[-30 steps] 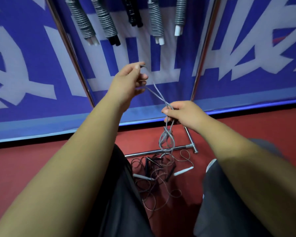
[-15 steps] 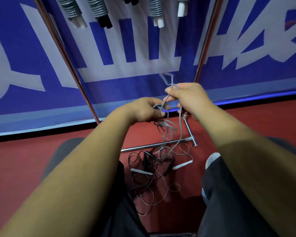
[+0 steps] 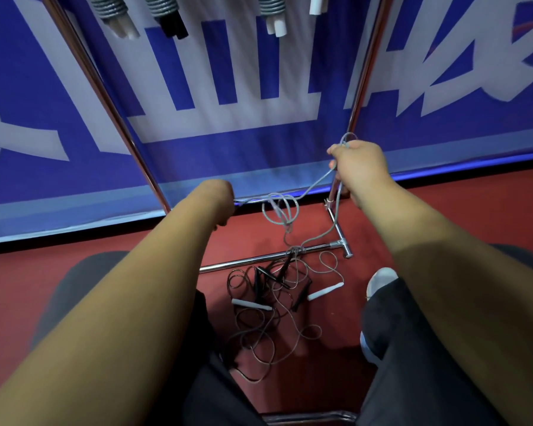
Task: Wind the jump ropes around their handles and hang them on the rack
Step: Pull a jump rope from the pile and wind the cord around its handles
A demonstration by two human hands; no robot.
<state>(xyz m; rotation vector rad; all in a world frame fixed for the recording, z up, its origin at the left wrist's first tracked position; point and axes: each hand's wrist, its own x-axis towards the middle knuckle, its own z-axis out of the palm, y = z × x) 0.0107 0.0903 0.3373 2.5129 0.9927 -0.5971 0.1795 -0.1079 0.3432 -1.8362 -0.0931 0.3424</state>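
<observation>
A blue and white banner [image 3: 197, 155] is filling the background, and a red floor [image 3: 28, 287] is running up to it. A chrome rack [image 3: 259, 259] is standing at the far edge of the floor, its uprights rising against the banner and its base bar lying across the floor. Finished, wound ropes [image 3: 163, 13] are hanging from the top of it.

A loose pile of ropes [image 3: 268, 302] is lying on the floor just in front of the base bar, between the person's legs, with white and black handles mixed into it.

A grey rope [image 3: 316, 182] is being held up above that pile. It is being clamped in both grips. The right grip [image 3: 360, 167] is pinching it high, near the right upright, with a small loop sticking out above the fingers. The left grip [image 3: 219, 201] is lower and to the left. Its fingers are mostly hidden, but they are curled under, and the rope is coming out of them taut.

The held stretch is running with its long axis from low left to high right. A knot of loops is sagging from its middle, somewhat nearer the left grip, and strands are trailing down into the pile. The handles are judged to be down there, below both grips. Which ones belong to this rope cannot be told.
</observation>
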